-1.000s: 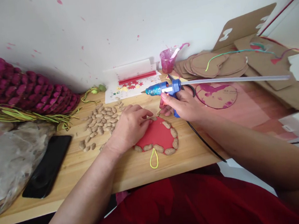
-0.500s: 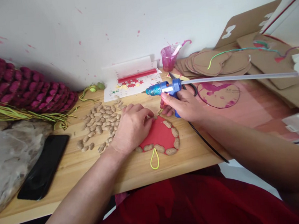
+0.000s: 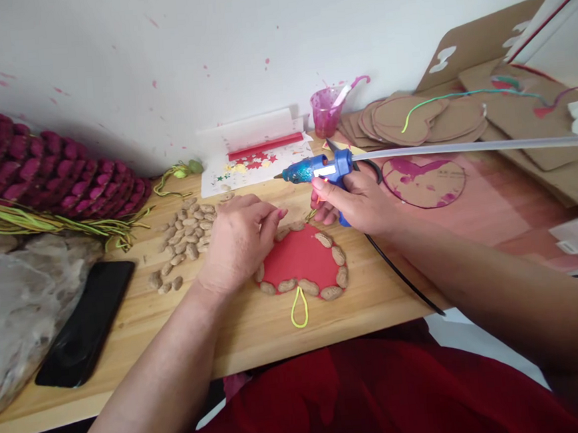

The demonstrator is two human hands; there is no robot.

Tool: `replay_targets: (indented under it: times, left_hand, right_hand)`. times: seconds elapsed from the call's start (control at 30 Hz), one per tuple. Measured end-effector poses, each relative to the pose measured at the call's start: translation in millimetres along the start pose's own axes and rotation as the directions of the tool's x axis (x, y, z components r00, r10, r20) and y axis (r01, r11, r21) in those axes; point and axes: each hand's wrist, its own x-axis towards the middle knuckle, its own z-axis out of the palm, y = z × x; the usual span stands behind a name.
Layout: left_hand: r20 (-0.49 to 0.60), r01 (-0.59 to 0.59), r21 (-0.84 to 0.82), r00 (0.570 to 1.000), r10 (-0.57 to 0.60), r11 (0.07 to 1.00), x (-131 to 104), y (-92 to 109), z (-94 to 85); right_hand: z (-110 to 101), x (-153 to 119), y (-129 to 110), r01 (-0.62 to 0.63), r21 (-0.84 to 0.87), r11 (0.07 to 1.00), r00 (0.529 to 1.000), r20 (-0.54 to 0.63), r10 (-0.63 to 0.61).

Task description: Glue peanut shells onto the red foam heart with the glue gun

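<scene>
A red heart-shaped piece (image 3: 300, 259) lies on the table, peanuts glued or resting along its rim, a yellow string loop (image 3: 299, 309) sticking out at its near side. My left hand (image 3: 238, 240) hovers over its left edge, fingers loosely bent, no object visible at the fingertips; some fingers are hidden. My right hand (image 3: 360, 201) is wrapped around a blue glue gun (image 3: 318, 168), its nozzle pointing left above the far side of the heart. A long clear glue stick (image 3: 464, 149) extends from its back. Loose peanuts (image 3: 190, 231) lie left of the heart, partly behind my left hand.
A black phone (image 3: 85, 326) and a plastic bag (image 3: 31, 310) are at left, below stacked magenta pieces (image 3: 39, 159). Star cutouts (image 3: 254, 161) rest on white paper. Behind stand a pink-stained cup (image 3: 325, 113) and cardboard shapes (image 3: 406, 120). A black cord (image 3: 404, 277) crosses the table edge.
My left hand has moved left off the heart's far edge, uncovering peanuts there and along its left side. My right hand and the glue gun have hardly moved.
</scene>
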Motion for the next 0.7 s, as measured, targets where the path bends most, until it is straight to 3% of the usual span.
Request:
replay_targets:
  times: [0.27, 0.7]
  left_hand:
    - [-0.018, -0.079, -0.081, 0.997, 0.078, 0.994, -2.3, 6.5, 4.5]
    - [0.054, -0.142, 0.033, 0.989, 0.140, 0.989, -4.2, 4.9, 12.6]
  right_hand:
    - [-0.8, -1.0, -3.7, 0.007, -0.024, 1.000, 1.000, 0.006, -0.006]
    - [-1.8, 0.3, 4.0, 0.033, -0.042, 0.999, 0.999, 0.018, -0.032]
